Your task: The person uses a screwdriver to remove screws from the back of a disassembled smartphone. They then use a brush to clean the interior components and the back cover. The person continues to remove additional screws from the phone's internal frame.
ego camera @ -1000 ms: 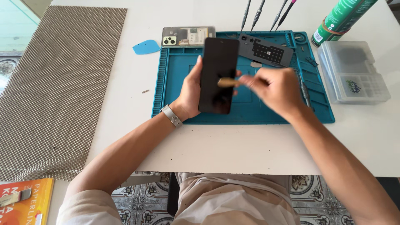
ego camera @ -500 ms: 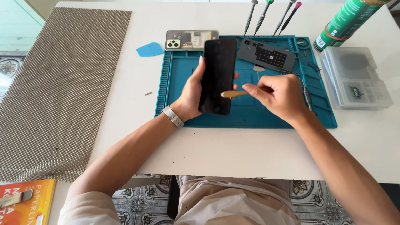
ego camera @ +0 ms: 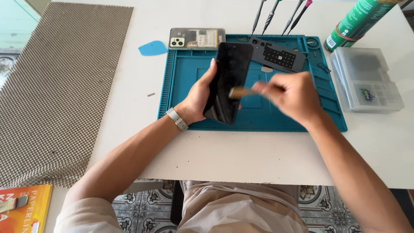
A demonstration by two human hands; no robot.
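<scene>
My left hand (ego camera: 199,94) grips a black smartphone (ego camera: 227,82) by its left edge, holding it tilted above the teal work mat (ego camera: 181,108). My right hand (ego camera: 293,97) pinches a small tan tool (ego camera: 239,92) whose tip touches the phone's right edge. The right hand is blurred with motion. A grey inner phone plate (ego camera: 276,55) lies on the mat behind the phone, and a phone back cover with camera cutouts (ego camera: 196,38) rests at the mat's far left corner.
A blue triangular pick (ego camera: 152,48) lies on the white table left of the mat. Several screwdrivers (ego camera: 276,15) stand at the back. A green can (ego camera: 355,23) and a clear plastic parts box (ego camera: 366,80) sit right. A woven mat (ego camera: 56,86) covers the left.
The view has shifted. My right hand with the tan tool has slid along the phone's right edge and is now blurred; my left hand still holds the phone.
</scene>
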